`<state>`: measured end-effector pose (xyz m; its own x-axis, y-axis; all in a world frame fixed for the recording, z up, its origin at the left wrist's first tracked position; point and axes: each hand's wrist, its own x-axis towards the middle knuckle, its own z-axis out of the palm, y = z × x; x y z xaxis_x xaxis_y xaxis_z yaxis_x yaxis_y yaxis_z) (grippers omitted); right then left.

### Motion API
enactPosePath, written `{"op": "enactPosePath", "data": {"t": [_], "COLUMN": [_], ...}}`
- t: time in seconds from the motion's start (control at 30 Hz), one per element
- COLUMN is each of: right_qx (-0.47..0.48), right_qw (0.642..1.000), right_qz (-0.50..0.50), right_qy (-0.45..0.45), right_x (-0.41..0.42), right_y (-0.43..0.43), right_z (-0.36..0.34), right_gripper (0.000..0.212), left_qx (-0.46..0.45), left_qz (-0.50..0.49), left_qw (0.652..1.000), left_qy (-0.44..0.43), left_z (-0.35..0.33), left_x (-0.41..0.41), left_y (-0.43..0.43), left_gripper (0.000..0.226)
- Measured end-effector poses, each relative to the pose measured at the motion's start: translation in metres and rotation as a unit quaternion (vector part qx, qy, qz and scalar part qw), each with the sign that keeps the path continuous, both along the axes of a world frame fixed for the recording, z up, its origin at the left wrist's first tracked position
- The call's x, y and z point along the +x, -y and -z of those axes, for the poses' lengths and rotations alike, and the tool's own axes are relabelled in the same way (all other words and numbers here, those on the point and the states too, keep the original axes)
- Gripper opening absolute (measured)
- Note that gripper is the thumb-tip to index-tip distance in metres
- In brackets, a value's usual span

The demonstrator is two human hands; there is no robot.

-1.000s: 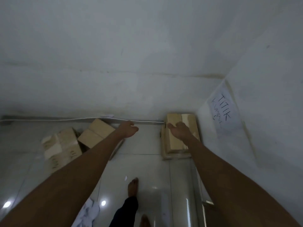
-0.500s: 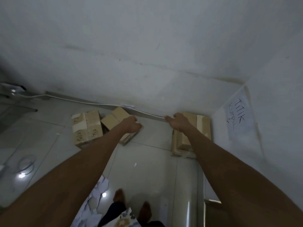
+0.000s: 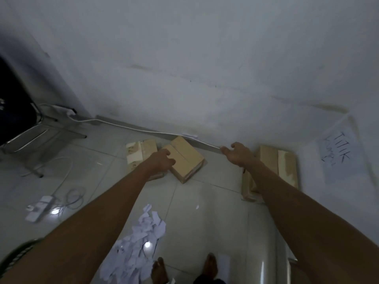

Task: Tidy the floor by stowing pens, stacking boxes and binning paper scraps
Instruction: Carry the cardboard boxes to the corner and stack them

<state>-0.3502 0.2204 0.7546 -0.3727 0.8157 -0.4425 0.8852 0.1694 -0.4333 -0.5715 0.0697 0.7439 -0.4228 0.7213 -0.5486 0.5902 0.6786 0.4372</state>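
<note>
Head view: left hand (image 3: 162,161) curls onto tilted tan cardboard box (image 3: 185,158), right hand (image 3: 238,154) spread empty, likely for stacking.

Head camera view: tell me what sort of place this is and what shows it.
Probably a plain indoor room, perhaps an office or storeroom corner. It has a glossy tiled floor and bare white walls, a handwritten paper sign taped to one wall, cardboard boxes along the skirting, and a power strip with loose cables.

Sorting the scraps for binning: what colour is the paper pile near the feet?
White, seen from the head camera: paper pile.
</note>
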Motion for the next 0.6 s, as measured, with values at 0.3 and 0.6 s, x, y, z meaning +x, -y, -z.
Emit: {"op": "enactPosePath", "data": {"t": [0.3, 0.6], "right_qx": [-0.019, -0.033], "right_qw": [0.999, 0.998], "right_qz": [-0.026, -0.054], "right_qy": [0.004, -0.005], "right_x": [-0.08, -0.141], "right_y": [0.044, 0.063], "right_z": [-0.004, 0.011], "right_gripper": [0.074, 0.069], "left_qx": [0.011, -0.027], "left_qz": [-0.04, -0.037], "left_qw": [0.999, 0.999], "left_qy": [0.0, -0.006], "left_z": [-0.006, 0.01], "left_x": [-0.078, -0.136], "left_y": [0.052, 0.075], "left_gripper": [0.057, 0.058]}}
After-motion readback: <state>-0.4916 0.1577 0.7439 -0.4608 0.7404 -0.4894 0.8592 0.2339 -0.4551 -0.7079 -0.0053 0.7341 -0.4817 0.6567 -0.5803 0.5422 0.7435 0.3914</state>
